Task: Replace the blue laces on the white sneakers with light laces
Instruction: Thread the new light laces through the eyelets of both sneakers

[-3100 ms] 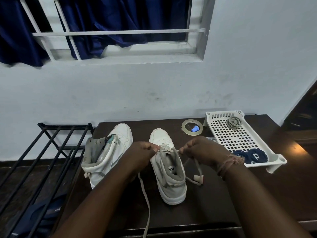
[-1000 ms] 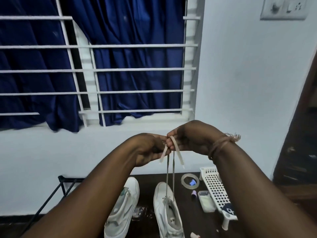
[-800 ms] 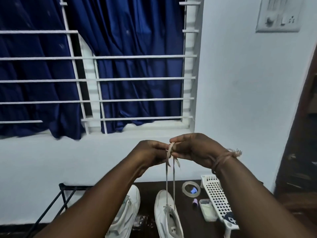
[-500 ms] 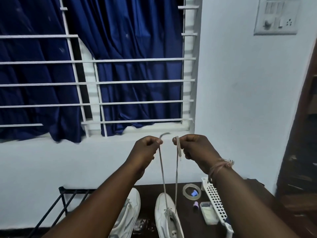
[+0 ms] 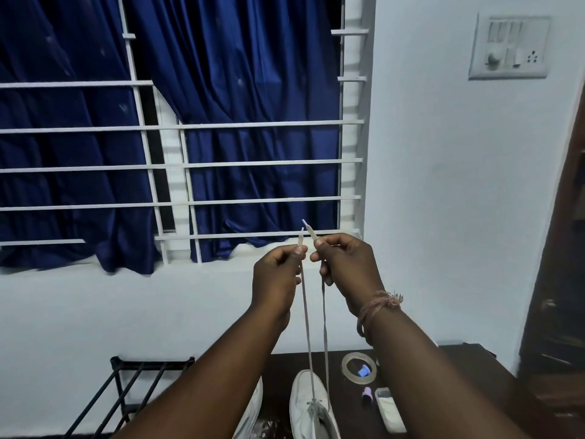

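Pale lace (image 5: 306, 312) runs up in two taut strands from the right sneaker (image 5: 311, 407) on the table (image 5: 459, 369) to both hands: left hand (image 5: 278, 277) and right hand (image 5: 343, 264) each pinch one strand just below its tip, ends level. It looks light, limp and flat, likely to twist; holding near the stiff tips should steer it best. A second sneaker (image 5: 253, 407) lies beside; tape (image 5: 359, 367) sits near. No writing is legible.
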{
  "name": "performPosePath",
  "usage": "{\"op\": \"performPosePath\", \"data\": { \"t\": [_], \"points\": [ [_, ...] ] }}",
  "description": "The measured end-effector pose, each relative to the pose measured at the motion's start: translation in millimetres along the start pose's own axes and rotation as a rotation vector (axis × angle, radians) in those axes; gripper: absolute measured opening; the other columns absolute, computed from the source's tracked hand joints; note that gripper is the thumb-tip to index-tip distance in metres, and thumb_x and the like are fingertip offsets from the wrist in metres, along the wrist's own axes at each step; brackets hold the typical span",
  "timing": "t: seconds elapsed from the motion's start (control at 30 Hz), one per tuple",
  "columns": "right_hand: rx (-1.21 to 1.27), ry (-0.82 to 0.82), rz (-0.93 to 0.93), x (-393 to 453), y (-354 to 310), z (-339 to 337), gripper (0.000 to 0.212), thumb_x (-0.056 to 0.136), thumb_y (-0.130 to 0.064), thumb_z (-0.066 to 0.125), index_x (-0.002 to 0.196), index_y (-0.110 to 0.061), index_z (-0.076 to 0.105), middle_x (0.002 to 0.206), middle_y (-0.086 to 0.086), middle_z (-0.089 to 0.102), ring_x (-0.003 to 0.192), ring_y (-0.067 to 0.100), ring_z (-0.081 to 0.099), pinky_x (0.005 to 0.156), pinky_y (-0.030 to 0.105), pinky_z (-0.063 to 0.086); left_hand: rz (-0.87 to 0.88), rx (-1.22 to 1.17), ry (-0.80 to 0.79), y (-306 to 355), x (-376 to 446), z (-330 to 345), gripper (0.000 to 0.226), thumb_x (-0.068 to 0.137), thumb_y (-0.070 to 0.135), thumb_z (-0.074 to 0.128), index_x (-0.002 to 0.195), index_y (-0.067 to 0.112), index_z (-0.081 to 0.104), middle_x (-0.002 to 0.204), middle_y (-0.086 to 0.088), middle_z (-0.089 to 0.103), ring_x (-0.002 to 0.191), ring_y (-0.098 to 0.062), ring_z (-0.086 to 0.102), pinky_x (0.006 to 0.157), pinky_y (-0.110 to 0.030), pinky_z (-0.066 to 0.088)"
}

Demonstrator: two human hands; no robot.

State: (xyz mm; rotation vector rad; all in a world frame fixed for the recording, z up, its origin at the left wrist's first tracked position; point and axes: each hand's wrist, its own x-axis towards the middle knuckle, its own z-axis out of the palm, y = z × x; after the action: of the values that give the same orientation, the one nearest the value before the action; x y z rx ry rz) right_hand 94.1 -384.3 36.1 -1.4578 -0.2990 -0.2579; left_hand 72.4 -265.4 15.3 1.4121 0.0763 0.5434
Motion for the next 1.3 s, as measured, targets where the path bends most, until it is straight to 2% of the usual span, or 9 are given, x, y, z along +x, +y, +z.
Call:
{"op": "performPosePath", "data": {
  "t": [0.1,0.3,0.4,0.47,0.6,0.93,1.1,1.2,1.3],
  "points": [
    [0.019,-0.020,0.028,0,-1,7,0.014,0.094,-0.012,0.060,0.095,0.000,0.067,0.074,0.011,0.074,0.052,0.019,0.056,0.046,0.027,0.043,0.004,-0.042,-0.016,-3,1,1,0.011,0.096,0.026,0.068,0.097,0.020,0.077,0.090,0.001,0.078,0.082,-0.014,0.064,0.078,-0.031,0.054],
    [-0.107,-0.017,0.015,5,5,17,0.017,0.095,-0.022,0.058,0.092,-0.007,0.063,0.074,0.007,0.075,0.053,0.017,0.060,0.047,0.027,0.045,-0.113,-0.218,-0.004,-5,6,0,0.015,0.093,0.024,0.070,0.101,0.012,0.076,0.081,-0.001,0.073,0.080,-0.016,0.063,0.075,-0.028,0.048],
    [-0.176,-0.020,-0.042,11,11,20,0.017,0.092,-0.023,0.063,0.081,-0.012,0.067,0.073,0.004,0.072,0.058,0.016,0.061,0.057,0.033,0.053,-0.118,-0.203,0.004,-5,9,-3,0.016,0.092,0.026,0.071,0.101,0.015,0.078,0.091,-0.001,0.076,0.085,-0.015,0.062,0.076,-0.028,0.048],
    [-0.200,-0.016,-0.048,13,13,22,0.018,0.090,-0.024,0.067,0.073,-0.015,0.068,0.068,-0.001,0.069,0.060,0.016,0.060,0.062,0.036,0.052,-0.126,-0.199,0.016,-6,11,-4,0.015,0.092,0.026,0.072,0.101,0.017,0.079,0.101,0.000,0.078,0.092,-0.016,0.065,0.079,-0.029,0.049],
    [-0.173,-0.002,-0.042,13,15,22,0.019,0.089,-0.020,0.068,0.070,-0.016,0.069,0.064,-0.002,0.066,0.058,0.015,0.056,0.061,0.031,0.047,-0.130,-0.205,0.017,-7,13,-4,0.014,0.091,0.026,0.073,0.102,0.019,0.080,0.103,0.001,0.078,0.096,-0.016,0.066,0.080,-0.028,0.049],
    [-0.121,0.043,-0.025,16,20,19,0.016,0.090,-0.016,0.068,0.076,-0.009,0.072,0.064,0.004,0.067,0.054,0.014,0.055,0.056,0.029,0.048,-0.107,-0.216,-0.018,-5,12,1,0.013,0.093,0.023,0.071,0.102,0.020,0.079,0.098,0.006,0.079,0.089,-0.011,0.067,0.080,-0.026,0.047],
    [-0.104,0.025,-0.020,12,15,17,0.016,0.092,-0.013,0.068,0.081,-0.003,0.073,0.059,0.004,0.064,0.044,0.009,0.053,0.048,0.022,0.045,-0.085,-0.210,-0.061,-7,10,-2,0.017,0.094,0.024,0.070,0.107,0.017,0.079,0.105,0.000,0.078,0.102,-0.018,0.071,0.091,-0.034,0.052],
    [-0.093,-0.015,0.001,6,16,12,0.019,0.092,-0.014,0.069,0.081,0.001,0.072,0.057,0.007,0.063,0.042,0.015,0.051,0.046,0.023,0.045,-0.099,-0.308,-0.116,-16,2,-3,0.018,0.097,0.019,0.066,0.107,0.009,0.077,0.097,-0.011,0.076,0.087,-0.024,0.069,0.091,-0.046,0.057],
    [-0.101,0.000,0.045,0,33,9,0.027,0.084,-0.027,0.078,0.080,-0.002,0.069,0.066,0.010,0.069,0.047,0.015,0.054,0.047,0.025,0.044,-0.126,-0.266,-0.061,-35,-3,-5,0.016,0.097,0.022,0.066,0.105,0.013,0.078,0.096,-0.005,0.077,0.075,-0.018,0.062,0.075,-0.039,0.055]
  ]
}}
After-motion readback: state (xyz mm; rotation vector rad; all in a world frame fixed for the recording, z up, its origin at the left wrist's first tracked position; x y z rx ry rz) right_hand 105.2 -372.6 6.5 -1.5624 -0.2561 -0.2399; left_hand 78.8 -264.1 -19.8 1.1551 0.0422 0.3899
